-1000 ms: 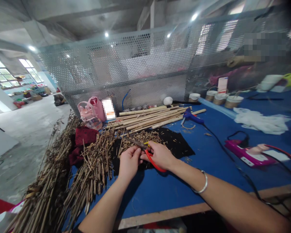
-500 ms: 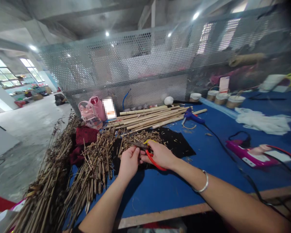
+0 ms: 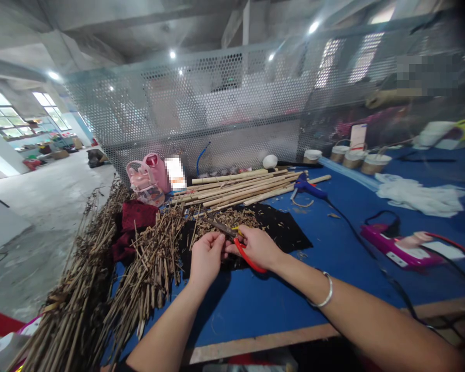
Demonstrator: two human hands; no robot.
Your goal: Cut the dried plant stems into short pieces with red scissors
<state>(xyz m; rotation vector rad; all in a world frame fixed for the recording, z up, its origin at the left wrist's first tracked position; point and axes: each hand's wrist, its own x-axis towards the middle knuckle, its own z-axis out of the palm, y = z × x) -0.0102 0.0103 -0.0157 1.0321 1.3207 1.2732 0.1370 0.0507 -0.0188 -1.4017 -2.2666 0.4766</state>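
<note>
My right hand (image 3: 260, 248) is closed around the red and yellow handles of a pair of scissors (image 3: 251, 259), whose blades point up and to the left. Close beside it, my left hand (image 3: 208, 256) is pinched, thumb against fingers; what it holds is too small to make out. Both hands are over a black cloth (image 3: 284, 227) strewn with a pile of short cut stem pieces (image 3: 236, 215). A bundle of dry brown stalks (image 3: 155, 263) lies just left of my left hand.
Long pale sticks (image 3: 232, 192) lie behind the pile, with a blue glue gun (image 3: 310, 187) at their right end. A magenta power strip (image 3: 401, 248), white gloves (image 3: 422, 194) and small pots (image 3: 375, 161) are on the right. A pink bag (image 3: 149, 178) stands before the perforated metal screen (image 3: 201, 113).
The yellow scissor handle has drawn in toward the red one, so the scissors are more closed. My left hand has hardly moved.
</note>
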